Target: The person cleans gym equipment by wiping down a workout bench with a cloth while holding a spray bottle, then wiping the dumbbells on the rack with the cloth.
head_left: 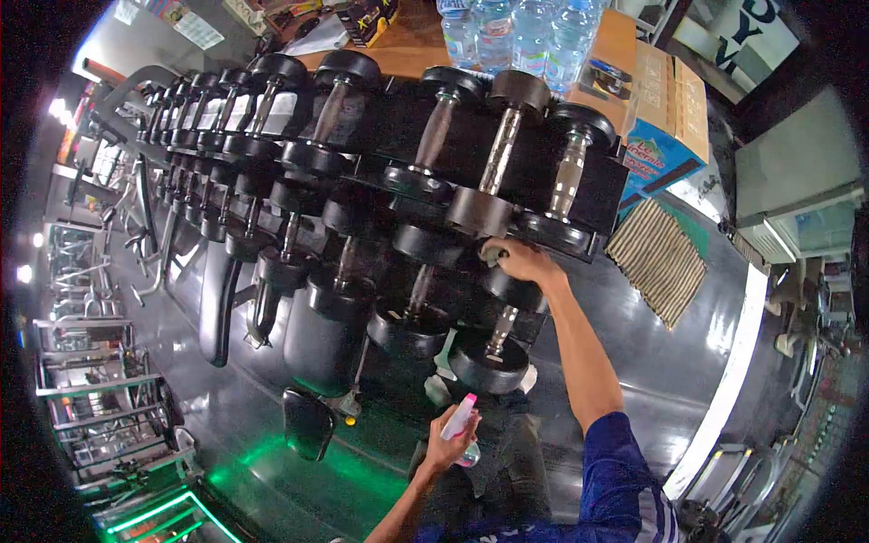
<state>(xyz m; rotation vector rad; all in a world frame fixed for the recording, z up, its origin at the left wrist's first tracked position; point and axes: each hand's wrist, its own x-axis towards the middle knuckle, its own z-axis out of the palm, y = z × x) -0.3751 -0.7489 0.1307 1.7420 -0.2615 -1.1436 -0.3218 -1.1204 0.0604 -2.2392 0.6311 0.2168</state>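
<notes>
My left hand (445, 443) is closed round a spray bottle (460, 418) with a pink nozzle, held low in front of my legs. My right hand (525, 262) reaches forward to the rack and presses a bunched dark grey cloth (491, 252) near the top end of a lower-tier dumbbell (500, 335). Part of that cloth is hidden under the fingers. Just above the hand, on the upper tier, stands a dumbbell with a shiny metal handle (500, 152). Another black dumbbell (568, 176) rests to its right.
Dumbbells (339, 100) line both tiers of the black rack, running off to the left. Behind it, water bottles (516, 41) and a cardboard box (670, 100) stand on a wooden surface. A striped mat (656, 262) lies right; a padded bench (321, 353) stands left.
</notes>
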